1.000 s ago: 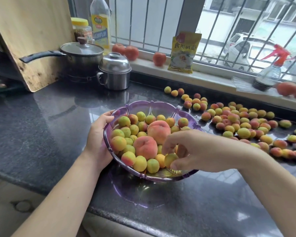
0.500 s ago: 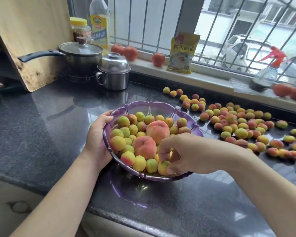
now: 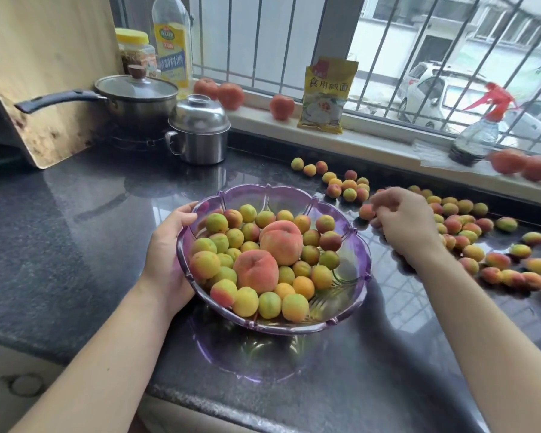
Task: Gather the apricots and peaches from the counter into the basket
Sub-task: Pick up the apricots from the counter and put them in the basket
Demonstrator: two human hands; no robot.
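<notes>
Head view: left hand grips the purple basket by its left rim, apricots and two peaches piled inside. Right hand, fingers curled, touches loose apricots on the dark counter; whether it pinches one is unclear. Bare counter lies left; rightmost fruit is cropped.

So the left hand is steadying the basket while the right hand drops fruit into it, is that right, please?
Not quite. The left hand does steady the basket, but the right hand is not over it: the head view shows it out over the counter, fingers curled at an apricot in the loose pile.
</notes>
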